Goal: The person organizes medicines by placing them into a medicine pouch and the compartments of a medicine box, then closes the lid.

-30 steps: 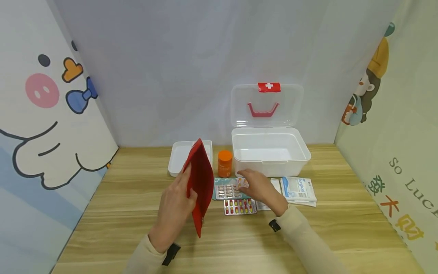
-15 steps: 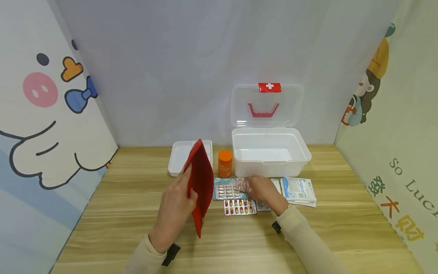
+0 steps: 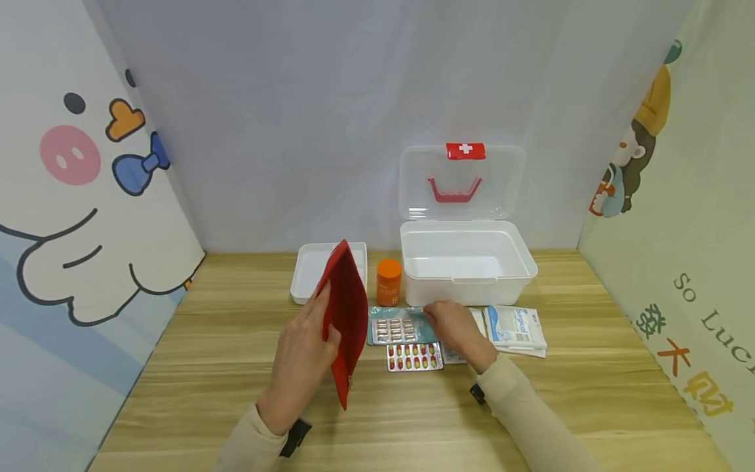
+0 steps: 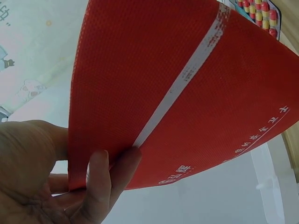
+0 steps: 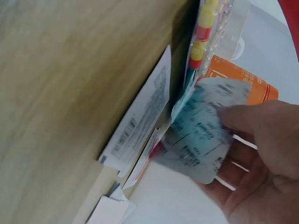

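Note:
My left hand (image 3: 302, 347) grips a red zip pouch (image 3: 352, 314), held upright on edge over the table with its mouth parted. White lettering and a pale stripe run across the pouch's outer face in the left wrist view. My right hand (image 3: 457, 329) pinches a blister pack (image 5: 201, 128) by its edge, foil back toward the wrist camera; in the head view the hand hides most of it. Just left of that hand, a blister pack of pale capsules (image 3: 394, 330) lies on a teal packet (image 3: 429, 335). Nearer me is a blister pack of red-and-yellow capsules (image 3: 415, 358).
An orange bottle (image 3: 388, 288) stands behind the packs. Beside it sits a white first-aid box (image 3: 466, 288), lid (image 3: 501, 183) raised. A white tray (image 3: 305, 278) is partly behind the pouch. A surgical packet (image 3: 519, 326) lies at the right.
My right hand has closed its fingers on the orange-capsule blister pack and drawn it off the pale-capsule one. The left hand and pouch have stayed put.

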`<state>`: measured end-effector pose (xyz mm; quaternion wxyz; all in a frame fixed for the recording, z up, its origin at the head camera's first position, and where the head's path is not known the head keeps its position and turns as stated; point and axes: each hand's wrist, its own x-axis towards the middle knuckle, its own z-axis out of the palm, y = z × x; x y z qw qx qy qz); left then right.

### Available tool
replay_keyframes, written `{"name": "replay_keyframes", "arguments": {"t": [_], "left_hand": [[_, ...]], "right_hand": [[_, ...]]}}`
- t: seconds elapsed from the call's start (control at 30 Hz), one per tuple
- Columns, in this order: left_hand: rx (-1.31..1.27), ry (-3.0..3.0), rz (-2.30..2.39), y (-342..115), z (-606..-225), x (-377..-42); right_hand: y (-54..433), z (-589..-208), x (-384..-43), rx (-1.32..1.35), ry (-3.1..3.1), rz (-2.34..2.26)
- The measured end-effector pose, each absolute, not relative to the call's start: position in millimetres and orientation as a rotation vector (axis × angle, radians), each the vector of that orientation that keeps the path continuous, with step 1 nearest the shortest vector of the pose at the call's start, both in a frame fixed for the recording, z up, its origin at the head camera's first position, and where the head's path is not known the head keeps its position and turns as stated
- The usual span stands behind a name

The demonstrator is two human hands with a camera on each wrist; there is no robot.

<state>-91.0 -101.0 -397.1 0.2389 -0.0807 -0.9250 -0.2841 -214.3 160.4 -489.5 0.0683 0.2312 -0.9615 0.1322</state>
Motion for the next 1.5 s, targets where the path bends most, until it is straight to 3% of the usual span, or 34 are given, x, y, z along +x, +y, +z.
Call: {"name": "replay_keyframes", "arguments": {"t": [0.27,1.03,1.5], "left_hand": [[-0.226,-2.539,-0.795,-99,-395,-92],[-0.253,-2.498,-0.813,-86,-390,-100],[-0.278,-2.450,-0.762,-76,-388,-103]], "right_hand": [[160,-475,-201,0.658,-2.677,0.556],[134,-389,-156,0.738,-2.262,1.012],[102,-367,-133,0.784,-2.112,1.156]]}}
